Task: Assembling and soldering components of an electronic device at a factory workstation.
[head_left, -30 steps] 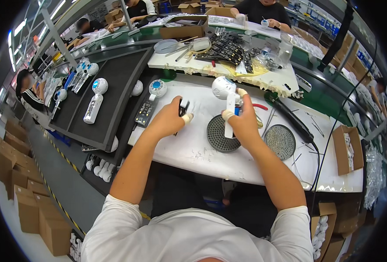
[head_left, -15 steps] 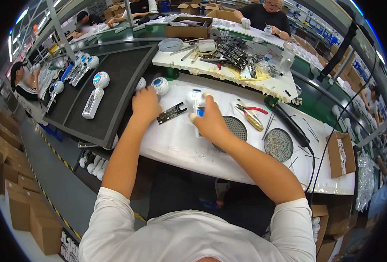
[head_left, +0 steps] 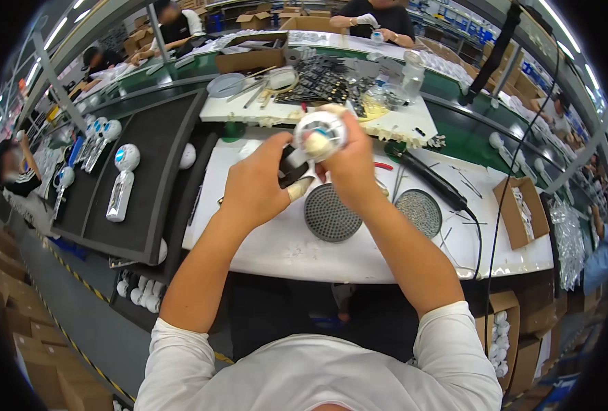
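Observation:
Above the middle of the white worktable, both hands are raised close together. My right hand (head_left: 350, 164) is closed round a white round-headed device (head_left: 318, 134), its ball end tilted up and partly blurred. My left hand (head_left: 254, 179), thumb wrapped in a pale covering, grips a dark piece (head_left: 292, 164) beside the device. Fingers hide most of that piece, so I cannot tell its kind or whether it joins the device. Just below the hands lies a round dark dimpled tray (head_left: 333, 214). A second round tray (head_left: 418, 212) to the right holds many small metal bits.
A black corded power screwdriver (head_left: 433, 181) lies right of the trays. At left, a black foam-lined board (head_left: 154, 164) carries a finished-looking silver-handled device (head_left: 120, 183). A raised white shelf (head_left: 249, 109) behind holds circuit boards and tools. A small cardboard box (head_left: 523, 218) stands at the right.
My left hand has left the white ball part and moved right, up to the device. My right hand has lifted and tilted the device. The loose circuit board no longer shows on the table.

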